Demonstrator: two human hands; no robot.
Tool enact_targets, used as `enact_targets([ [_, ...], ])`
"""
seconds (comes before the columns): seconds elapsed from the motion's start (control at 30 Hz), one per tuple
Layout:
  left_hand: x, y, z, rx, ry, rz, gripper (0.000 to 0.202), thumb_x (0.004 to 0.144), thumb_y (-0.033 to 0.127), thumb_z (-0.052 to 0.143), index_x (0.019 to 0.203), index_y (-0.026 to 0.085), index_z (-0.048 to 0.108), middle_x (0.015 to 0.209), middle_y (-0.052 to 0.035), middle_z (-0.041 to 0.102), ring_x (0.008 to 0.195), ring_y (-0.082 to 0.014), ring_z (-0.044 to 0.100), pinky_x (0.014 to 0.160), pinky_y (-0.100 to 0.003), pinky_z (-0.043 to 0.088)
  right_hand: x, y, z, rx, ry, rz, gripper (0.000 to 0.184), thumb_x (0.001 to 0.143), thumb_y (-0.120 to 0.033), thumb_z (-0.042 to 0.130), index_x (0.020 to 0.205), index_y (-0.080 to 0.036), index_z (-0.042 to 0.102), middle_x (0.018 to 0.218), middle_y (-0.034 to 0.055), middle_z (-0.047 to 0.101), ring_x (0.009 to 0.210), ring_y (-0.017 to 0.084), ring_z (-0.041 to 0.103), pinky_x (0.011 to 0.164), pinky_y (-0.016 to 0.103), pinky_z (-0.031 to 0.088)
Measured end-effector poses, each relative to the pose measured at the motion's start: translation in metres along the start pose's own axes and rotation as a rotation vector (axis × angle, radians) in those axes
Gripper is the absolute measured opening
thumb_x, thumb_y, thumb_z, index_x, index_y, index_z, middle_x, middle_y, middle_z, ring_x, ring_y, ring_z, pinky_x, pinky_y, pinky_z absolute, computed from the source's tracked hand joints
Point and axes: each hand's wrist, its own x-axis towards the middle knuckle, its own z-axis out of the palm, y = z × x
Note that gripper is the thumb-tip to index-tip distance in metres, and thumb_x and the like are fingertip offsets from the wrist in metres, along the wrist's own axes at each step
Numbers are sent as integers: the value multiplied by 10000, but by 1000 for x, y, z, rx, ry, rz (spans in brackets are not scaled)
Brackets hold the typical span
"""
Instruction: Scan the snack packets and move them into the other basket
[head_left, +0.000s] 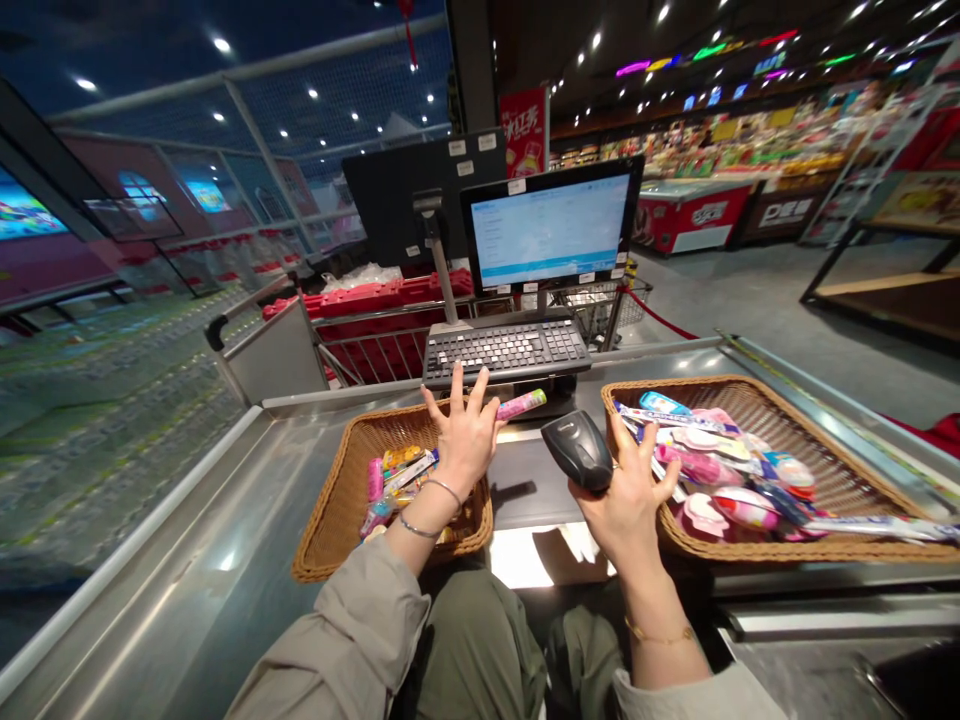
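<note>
The left hand (465, 435) is open, fingers (478, 385) spread, above a wicker basket (324, 530) at 7 o'clock, with a pink tube (521, 405) just beside them. The right hand (622, 505) grips a black barcode scanner (577, 450), its fingers curled beside a second wicker basket (750, 395) of small packets (720, 470) at 4 o'clock on the steel table (202, 560). A keyboard (506, 350) sits at 12 o'clock.

Head cam looks fwd & down, close above left hand (463, 437) & right hand (624, 510).
</note>
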Motion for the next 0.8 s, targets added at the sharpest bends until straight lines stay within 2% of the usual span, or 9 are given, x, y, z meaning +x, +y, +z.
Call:
enact_targets([
  [0.37, 14, 18, 1, -28, 20, 39, 248, 918, 342, 625, 1146, 284, 705, 1601, -52, 373, 1539, -395, 58, 1099, -779, -174, 3, 18, -12, -10, 68, 55, 221, 825, -327, 586, 974, -180, 659, 1543, 142, 452, 1530, 420, 141, 1127, 770, 75],
  [0.6, 27, 34, 3, -54, 19, 68, 243, 921, 345, 624, 1143, 287, 703, 1601, -55, 373, 1541, -389, 57, 1106, -784, -151, 4, 29, -18, -11, 100, 107, 417, 854, -374, 596, 1228, -190, 588, 1536, 156, 458, 1524, 433, 157, 1115, 780, 99],
  [0.8, 38, 48, 5, -52, 19, 107, 251, 930, 375, 613, 1153, 292, 693, 1612, -38, 352, 1542, -385, 50, 1119, -767, -152, 4, 38, -23, 9, 175, 147, 477, 855, -406, 620, 1270, -178, 565, 1497, 181, 499, 1512, 434, 205, 1131, 760, 106],
])
